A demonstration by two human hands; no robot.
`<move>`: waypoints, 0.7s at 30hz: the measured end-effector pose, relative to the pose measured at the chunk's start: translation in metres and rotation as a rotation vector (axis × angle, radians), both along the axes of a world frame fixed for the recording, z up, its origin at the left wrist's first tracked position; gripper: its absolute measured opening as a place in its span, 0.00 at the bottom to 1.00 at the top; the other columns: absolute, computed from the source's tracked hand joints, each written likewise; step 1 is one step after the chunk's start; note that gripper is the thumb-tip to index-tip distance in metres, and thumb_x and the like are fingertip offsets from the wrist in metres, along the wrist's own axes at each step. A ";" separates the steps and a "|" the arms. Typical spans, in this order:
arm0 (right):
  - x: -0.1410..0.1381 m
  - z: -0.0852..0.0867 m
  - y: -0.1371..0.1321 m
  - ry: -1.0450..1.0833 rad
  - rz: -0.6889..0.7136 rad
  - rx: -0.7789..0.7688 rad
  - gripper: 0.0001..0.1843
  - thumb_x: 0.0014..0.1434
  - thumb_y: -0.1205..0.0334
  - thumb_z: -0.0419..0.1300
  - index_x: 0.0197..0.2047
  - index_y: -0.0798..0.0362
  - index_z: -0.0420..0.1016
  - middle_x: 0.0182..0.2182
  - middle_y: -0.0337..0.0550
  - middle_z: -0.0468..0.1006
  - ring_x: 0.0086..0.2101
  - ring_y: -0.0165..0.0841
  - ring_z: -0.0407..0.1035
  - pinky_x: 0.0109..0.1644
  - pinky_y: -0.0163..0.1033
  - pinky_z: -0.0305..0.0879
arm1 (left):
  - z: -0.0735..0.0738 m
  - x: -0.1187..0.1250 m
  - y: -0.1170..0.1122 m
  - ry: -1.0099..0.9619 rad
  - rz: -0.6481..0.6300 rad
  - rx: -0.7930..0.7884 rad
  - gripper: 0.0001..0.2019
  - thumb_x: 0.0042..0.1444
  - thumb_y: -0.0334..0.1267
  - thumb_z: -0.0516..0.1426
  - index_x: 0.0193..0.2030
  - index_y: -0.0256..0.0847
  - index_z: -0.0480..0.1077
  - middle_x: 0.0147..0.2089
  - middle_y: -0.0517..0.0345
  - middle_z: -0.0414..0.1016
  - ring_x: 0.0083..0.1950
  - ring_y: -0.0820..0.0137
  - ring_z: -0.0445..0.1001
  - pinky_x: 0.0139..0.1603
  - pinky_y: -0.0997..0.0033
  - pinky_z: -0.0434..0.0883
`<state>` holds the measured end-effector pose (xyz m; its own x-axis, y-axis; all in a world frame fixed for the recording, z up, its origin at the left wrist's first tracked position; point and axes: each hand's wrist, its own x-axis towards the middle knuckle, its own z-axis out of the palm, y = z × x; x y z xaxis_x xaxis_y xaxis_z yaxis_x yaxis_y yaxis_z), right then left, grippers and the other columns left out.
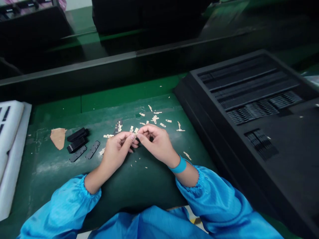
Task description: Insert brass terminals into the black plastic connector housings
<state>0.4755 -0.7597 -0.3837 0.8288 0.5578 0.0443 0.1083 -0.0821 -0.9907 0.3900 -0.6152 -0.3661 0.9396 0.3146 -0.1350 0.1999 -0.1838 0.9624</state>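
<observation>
My left hand (pixel 119 146) and my right hand (pixel 156 141) meet over the middle of the green mat. Between their fingertips is a small pale tab with a hole (pixel 136 130), pinched from both sides. More pale tabs (pixel 155 119) lie scattered just beyond my hands. To the left of my left hand rest two flat black plates, one a slim plate with small holes (pixel 92 149), beside a stack of black ribbed parts (pixel 77 144). A small dark piece with pale tabs on it (pixel 119 126) sits behind my left hand.
A large black tray (pixel 294 122) with rows of slim black parts fills the right side. White foam (pixel 17 156) stands at the left edge. A brown scrap (pixel 58 138) lies on the green mat (pixel 149 189). A dark ledge (pixel 99 71) runs across the back, with black bins beyond.
</observation>
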 end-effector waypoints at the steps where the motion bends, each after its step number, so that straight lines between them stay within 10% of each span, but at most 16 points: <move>1: 0.000 0.000 0.000 -0.003 0.000 0.005 0.05 0.58 0.62 0.61 0.31 0.52 0.75 0.28 0.37 0.75 0.24 0.25 0.65 0.28 0.33 0.63 | -0.001 -0.001 0.000 0.001 -0.004 0.016 0.12 0.66 0.45 0.59 0.38 0.39 0.79 0.30 0.57 0.82 0.29 0.72 0.80 0.27 0.77 0.77; 10: -0.003 0.000 0.000 -0.268 -0.096 -0.082 0.07 0.55 0.71 0.58 0.27 0.51 0.70 0.25 0.33 0.66 0.24 0.26 0.59 0.31 0.35 0.59 | -0.011 -0.009 0.008 -0.391 -0.017 0.792 0.06 0.66 0.35 0.61 0.45 0.42 0.79 0.41 0.55 0.84 0.40 0.69 0.81 0.42 0.71 0.78; 21: -0.005 0.000 -0.004 -0.406 0.060 -0.128 0.09 0.61 0.71 0.55 0.30 0.49 0.68 0.30 0.37 0.66 0.28 0.29 0.61 0.33 0.37 0.60 | -0.005 -0.006 0.004 -0.210 -0.042 0.624 0.06 0.62 0.35 0.60 0.39 0.43 0.81 0.38 0.56 0.85 0.34 0.70 0.80 0.37 0.72 0.76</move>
